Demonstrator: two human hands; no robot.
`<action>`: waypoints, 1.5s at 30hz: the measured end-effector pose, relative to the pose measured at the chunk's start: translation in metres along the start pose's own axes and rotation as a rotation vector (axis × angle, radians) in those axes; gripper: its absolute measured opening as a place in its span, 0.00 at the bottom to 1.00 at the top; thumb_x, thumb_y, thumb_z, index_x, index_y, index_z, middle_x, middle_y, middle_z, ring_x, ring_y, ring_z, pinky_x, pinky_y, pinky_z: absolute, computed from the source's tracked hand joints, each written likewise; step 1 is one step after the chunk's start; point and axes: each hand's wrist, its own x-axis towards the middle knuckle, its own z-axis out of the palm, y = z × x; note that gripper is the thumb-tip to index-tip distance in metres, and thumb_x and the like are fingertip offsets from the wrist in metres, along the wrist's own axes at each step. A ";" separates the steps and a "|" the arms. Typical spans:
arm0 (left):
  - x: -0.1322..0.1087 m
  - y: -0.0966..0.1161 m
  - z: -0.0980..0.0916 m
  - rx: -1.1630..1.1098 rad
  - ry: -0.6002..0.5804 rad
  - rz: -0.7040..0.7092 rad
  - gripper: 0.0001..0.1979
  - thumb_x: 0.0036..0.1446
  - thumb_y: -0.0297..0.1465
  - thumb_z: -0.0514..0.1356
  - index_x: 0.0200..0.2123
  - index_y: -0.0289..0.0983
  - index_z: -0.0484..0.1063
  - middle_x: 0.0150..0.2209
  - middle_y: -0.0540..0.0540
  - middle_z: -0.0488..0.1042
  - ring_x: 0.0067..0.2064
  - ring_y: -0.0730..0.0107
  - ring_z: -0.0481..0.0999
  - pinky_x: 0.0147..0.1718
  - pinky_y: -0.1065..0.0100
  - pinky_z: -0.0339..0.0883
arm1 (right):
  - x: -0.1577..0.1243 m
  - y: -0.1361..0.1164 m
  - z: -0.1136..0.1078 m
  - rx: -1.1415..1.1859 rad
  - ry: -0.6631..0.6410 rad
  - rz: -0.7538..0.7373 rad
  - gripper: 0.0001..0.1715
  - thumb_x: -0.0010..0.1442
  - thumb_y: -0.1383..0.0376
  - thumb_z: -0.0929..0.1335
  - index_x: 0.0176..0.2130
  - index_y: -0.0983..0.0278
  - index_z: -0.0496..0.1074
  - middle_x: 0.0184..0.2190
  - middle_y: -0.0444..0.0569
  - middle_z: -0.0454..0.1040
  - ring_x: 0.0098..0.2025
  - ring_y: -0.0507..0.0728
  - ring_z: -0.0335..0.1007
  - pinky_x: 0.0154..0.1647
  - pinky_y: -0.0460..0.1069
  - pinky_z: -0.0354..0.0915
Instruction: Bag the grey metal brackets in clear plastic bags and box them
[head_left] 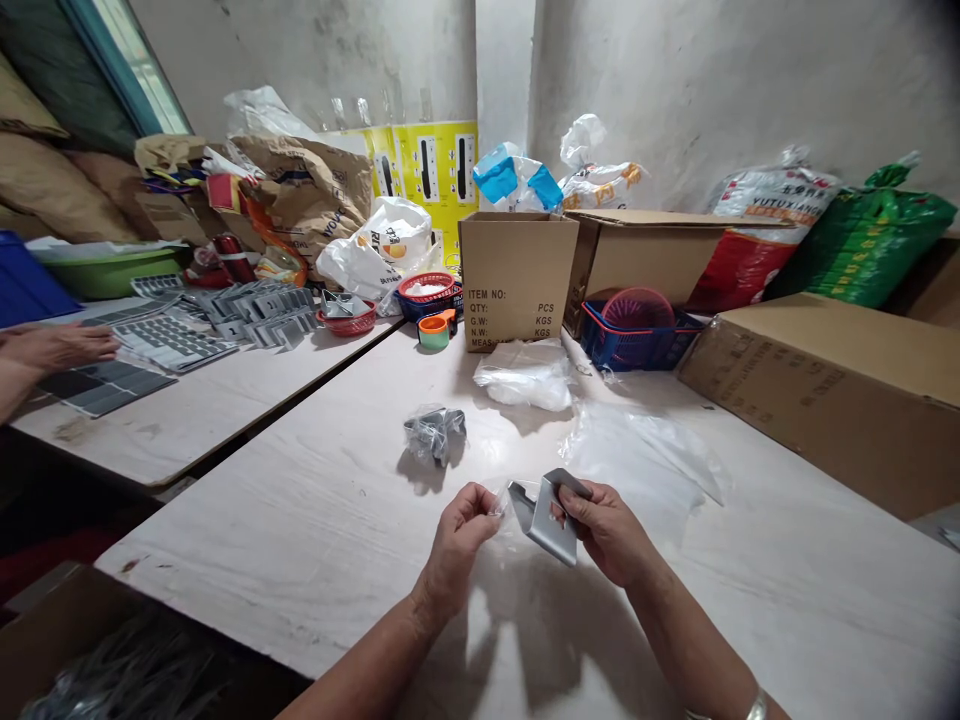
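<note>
While the left hand point(459, 535) pinches a clear plastic bag point(507, 528), lower centre of frame, right hand point(611, 532) grips grey bracket point(553, 522); bagged part point(433, 436) lies just above-left.

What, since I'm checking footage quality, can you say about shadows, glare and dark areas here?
All in the head view: soft shadows lie on the table below the left hand and right hand; the held clear bag catches glints, its edges hard to trace; the window at upper left looks bright, the upper-right corner dark, the box at lower left dim.
</note>
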 end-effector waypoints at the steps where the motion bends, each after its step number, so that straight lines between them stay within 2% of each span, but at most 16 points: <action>1: 0.000 0.000 0.001 0.059 -0.005 -0.013 0.04 0.43 0.27 0.56 0.25 0.37 0.62 0.25 0.53 0.61 0.28 0.75 0.58 0.28 0.73 0.53 | 0.000 0.000 0.000 0.017 0.001 0.002 0.19 0.48 0.54 0.73 0.23 0.67 0.69 0.20 0.43 0.64 0.23 0.47 0.54 0.24 0.45 0.48; 6: 0.004 -0.008 0.007 0.332 0.041 0.020 0.12 0.43 0.31 0.61 0.23 0.38 0.57 0.22 0.56 0.54 0.25 0.77 0.53 0.24 0.74 0.48 | 0.000 0.001 -0.002 0.073 -0.032 -0.004 0.18 0.49 0.55 0.72 0.23 0.67 0.70 0.21 0.43 0.65 0.23 0.48 0.56 0.25 0.45 0.51; 9: 0.007 -0.012 0.007 0.373 0.026 0.094 0.12 0.48 0.32 0.58 0.23 0.38 0.55 0.22 0.56 0.52 0.25 0.77 0.52 0.24 0.74 0.48 | -0.002 0.001 -0.003 0.079 -0.097 -0.009 0.17 0.52 0.56 0.71 0.24 0.67 0.70 0.22 0.44 0.65 0.25 0.48 0.57 0.27 0.45 0.51; 12: 0.008 -0.013 0.004 0.424 0.051 0.152 0.10 0.51 0.32 0.55 0.23 0.38 0.56 0.22 0.55 0.54 0.25 0.77 0.53 0.24 0.74 0.49 | -0.003 -0.002 -0.003 0.026 -0.139 -0.015 0.17 0.55 0.57 0.69 0.24 0.67 0.69 0.21 0.43 0.64 0.24 0.48 0.55 0.26 0.45 0.48; 16: 0.007 -0.008 -0.002 0.536 0.125 0.199 0.10 0.52 0.32 0.55 0.22 0.38 0.58 0.21 0.55 0.55 0.24 0.76 0.54 0.24 0.73 0.49 | -0.003 -0.003 -0.003 -0.099 -0.130 -0.024 0.17 0.56 0.57 0.68 0.24 0.66 0.67 0.22 0.42 0.61 0.24 0.48 0.53 0.26 0.46 0.46; 21: 0.003 0.005 -0.002 0.580 0.179 0.312 0.06 0.51 0.30 0.56 0.23 0.38 0.64 0.24 0.52 0.62 0.28 0.72 0.61 0.26 0.72 0.52 | -0.002 0.000 -0.001 -0.218 -0.121 -0.017 0.16 0.55 0.58 0.68 0.23 0.65 0.65 0.22 0.42 0.60 0.25 0.49 0.53 0.27 0.46 0.48; 25: -0.008 0.018 0.007 0.602 0.109 0.450 0.04 0.50 0.30 0.58 0.25 0.39 0.71 0.27 0.47 0.66 0.33 0.66 0.64 0.35 0.68 0.57 | -0.001 0.000 0.000 -0.237 -0.084 -0.085 0.17 0.56 0.57 0.67 0.23 0.65 0.65 0.24 0.41 0.59 0.26 0.49 0.53 0.27 0.47 0.50; 27: -0.014 0.020 0.011 0.615 0.054 0.464 0.04 0.50 0.30 0.58 0.26 0.40 0.72 0.28 0.46 0.66 0.34 0.65 0.64 0.36 0.67 0.56 | -0.001 0.000 0.000 -0.261 -0.034 -0.115 0.18 0.57 0.56 0.66 0.23 0.65 0.66 0.24 0.41 0.59 0.25 0.49 0.53 0.27 0.47 0.51; 29: -0.018 0.019 0.014 0.599 0.010 0.409 0.04 0.51 0.31 0.58 0.26 0.39 0.71 0.28 0.47 0.65 0.33 0.66 0.63 0.33 0.68 0.56 | 0.000 0.001 0.001 -0.307 -0.003 -0.130 0.18 0.58 0.55 0.66 0.23 0.65 0.66 0.24 0.42 0.59 0.25 0.49 0.53 0.26 0.47 0.51; 33: -0.015 0.010 0.011 0.497 -0.040 0.190 0.10 0.49 0.34 0.61 0.21 0.38 0.64 0.23 0.51 0.60 0.27 0.72 0.58 0.25 0.71 0.50 | 0.000 0.002 0.002 -0.424 0.004 -0.161 0.16 0.56 0.57 0.67 0.23 0.65 0.68 0.25 0.43 0.61 0.25 0.50 0.54 0.25 0.47 0.51; 37: -0.006 0.001 0.003 0.233 -0.134 -0.004 0.14 0.48 0.35 0.61 0.19 0.36 0.60 0.21 0.54 0.56 0.25 0.76 0.54 0.25 0.72 0.48 | -0.002 -0.002 0.002 -0.536 -0.045 -0.208 0.13 0.56 0.56 0.67 0.29 0.64 0.73 0.28 0.45 0.63 0.29 0.52 0.59 0.29 0.47 0.54; 40: -0.004 -0.002 -0.001 0.068 -0.140 -0.069 0.13 0.48 0.35 0.61 0.21 0.35 0.62 0.21 0.53 0.58 0.26 0.77 0.55 0.27 0.72 0.49 | -0.004 -0.009 -0.002 -0.557 -0.140 -0.212 0.16 0.58 0.55 0.66 0.30 0.64 0.73 0.30 0.46 0.62 0.31 0.52 0.59 0.31 0.47 0.55; 43: -0.005 -0.003 -0.003 0.014 -0.143 -0.094 0.13 0.48 0.36 0.62 0.21 0.35 0.64 0.21 0.53 0.60 0.26 0.76 0.56 0.28 0.72 0.50 | -0.007 -0.015 -0.007 -0.577 -0.205 -0.214 0.21 0.61 0.54 0.62 0.27 0.64 0.72 0.28 0.45 0.61 0.29 0.51 0.58 0.31 0.47 0.55; 45: -0.005 -0.003 -0.003 0.008 -0.130 -0.099 0.13 0.47 0.36 0.63 0.21 0.35 0.64 0.21 0.52 0.60 0.26 0.77 0.57 0.28 0.73 0.50 | -0.008 -0.018 -0.010 -0.599 -0.272 -0.200 0.20 0.60 0.53 0.63 0.29 0.64 0.73 0.28 0.45 0.62 0.30 0.51 0.59 0.31 0.47 0.56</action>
